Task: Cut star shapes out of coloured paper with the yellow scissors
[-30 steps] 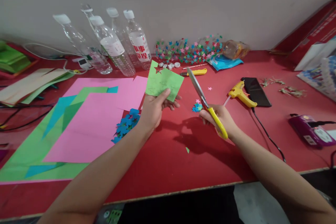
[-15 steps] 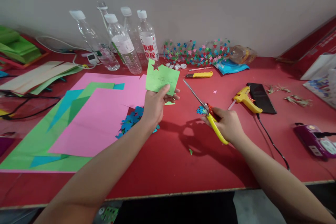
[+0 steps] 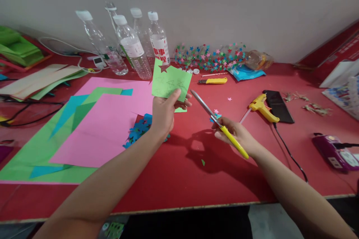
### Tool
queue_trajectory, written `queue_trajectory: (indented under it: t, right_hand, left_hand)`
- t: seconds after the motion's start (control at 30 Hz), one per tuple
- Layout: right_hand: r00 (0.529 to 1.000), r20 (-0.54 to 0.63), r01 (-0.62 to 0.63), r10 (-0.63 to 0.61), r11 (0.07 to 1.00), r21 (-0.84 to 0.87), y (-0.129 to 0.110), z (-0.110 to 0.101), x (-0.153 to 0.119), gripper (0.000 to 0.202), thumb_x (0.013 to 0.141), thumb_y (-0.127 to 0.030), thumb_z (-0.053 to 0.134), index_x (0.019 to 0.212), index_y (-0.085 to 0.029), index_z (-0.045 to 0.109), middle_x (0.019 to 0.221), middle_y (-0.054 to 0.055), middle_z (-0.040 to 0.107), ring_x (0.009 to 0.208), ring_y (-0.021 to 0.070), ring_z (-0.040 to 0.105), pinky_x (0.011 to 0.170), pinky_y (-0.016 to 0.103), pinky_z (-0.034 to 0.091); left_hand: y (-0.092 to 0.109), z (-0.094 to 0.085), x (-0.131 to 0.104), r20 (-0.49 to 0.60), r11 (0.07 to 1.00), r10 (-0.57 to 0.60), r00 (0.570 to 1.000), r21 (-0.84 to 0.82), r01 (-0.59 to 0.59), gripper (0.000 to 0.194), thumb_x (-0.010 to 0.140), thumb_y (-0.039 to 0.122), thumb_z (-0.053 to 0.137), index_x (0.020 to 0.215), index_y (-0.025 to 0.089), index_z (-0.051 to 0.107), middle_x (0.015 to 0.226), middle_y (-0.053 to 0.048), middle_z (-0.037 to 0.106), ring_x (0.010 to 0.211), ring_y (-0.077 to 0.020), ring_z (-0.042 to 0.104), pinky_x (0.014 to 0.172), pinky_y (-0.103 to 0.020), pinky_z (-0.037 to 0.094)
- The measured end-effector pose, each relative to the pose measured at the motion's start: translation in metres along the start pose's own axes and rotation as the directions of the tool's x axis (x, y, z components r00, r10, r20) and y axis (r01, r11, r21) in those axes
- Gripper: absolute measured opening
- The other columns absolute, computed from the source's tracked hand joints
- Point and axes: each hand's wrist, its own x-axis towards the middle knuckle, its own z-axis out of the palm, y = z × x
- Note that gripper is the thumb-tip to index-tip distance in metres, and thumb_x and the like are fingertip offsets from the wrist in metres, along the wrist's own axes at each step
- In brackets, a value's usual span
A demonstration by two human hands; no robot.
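Observation:
Between the thumb and fingers of my left hand (image 3: 165, 114) is a light green piece of paper (image 3: 169, 82) with pencilled star outlines and a star-shaped notch cut in its upper edge. My right hand (image 3: 238, 134) grips yellow-handled scissors (image 3: 234, 142), blades pointing up and left toward the paper but apart from it. Below the blades, small blue and pink paper stars (image 3: 215, 114) lie partly behind my right fingers. A heap of blue paper cut-outs (image 3: 141, 129) lies left of my left wrist. A green scrap (image 3: 203, 162) rests on the red table (image 3: 174, 179).
Pink paper sheets (image 3: 95, 130) over green ones spread at left. Several plastic bottles (image 3: 131, 46) stand by the wall. A yellow utility knife (image 3: 214, 81) lies behind the scissors. At right are a corded yellow glue gun (image 3: 263, 108), a black phone (image 3: 279, 106) and a purple power socket (image 3: 335, 153).
The green paper has turned slightly, showing more of its pencilled stars. My right hand has rotated the scissors, and their tip is now lower and nearer the paper.

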Motion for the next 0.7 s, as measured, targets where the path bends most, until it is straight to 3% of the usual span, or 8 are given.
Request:
queue_trajectory:
  t: [0.1,0.3,0.7]
  right_hand:
    - [1.000,-0.031,0.004,-0.004,1.000,0.017,0.001,0.002,-0.002,0.040,0.080,-0.058,0.059,0.076,-0.019,0.052,0.061,-0.003,0.048,0.055,0.0122,0.043,0.052,0.025,0.034]
    - [0.998,-0.055,-0.032,0.028,0.997,-0.074,0.001,0.004,-0.003,0.045,0.080,-0.060,0.059,0.064,-0.020,0.046,0.051,-0.004,0.046,0.048,0.0112,0.041,0.047,0.024,0.030]
    - [0.999,-0.005,-0.032,0.032,0.999,0.042,-0.007,0.006,-0.007,0.050,0.082,-0.068,0.050,0.066,-0.020,0.047,0.049,-0.004,0.046,0.044,0.0103,0.040,0.045,0.025,0.030]
  left_hand:
    - [0.003,0.001,-0.001,-0.004,1.000,0.014,1.000,-0.012,-0.014,0.018,0.077,0.029,0.067,0.086,0.014,0.064,0.070,-0.004,0.073,0.052,-0.0129,0.066,0.048,-0.022,0.047]
    - [0.005,0.007,-0.012,0.092,1.000,-0.023,0.995,0.018,0.022,0.020,0.078,0.032,0.067,0.083,0.012,0.065,0.069,-0.005,0.073,0.053,-0.0152,0.068,0.048,-0.024,0.050]
    - [0.001,0.007,-0.021,0.156,0.998,-0.046,0.987,0.044,0.040,0.021,0.079,0.031,0.068,0.087,0.012,0.069,0.075,-0.007,0.075,0.063,-0.0189,0.072,0.053,-0.026,0.056]
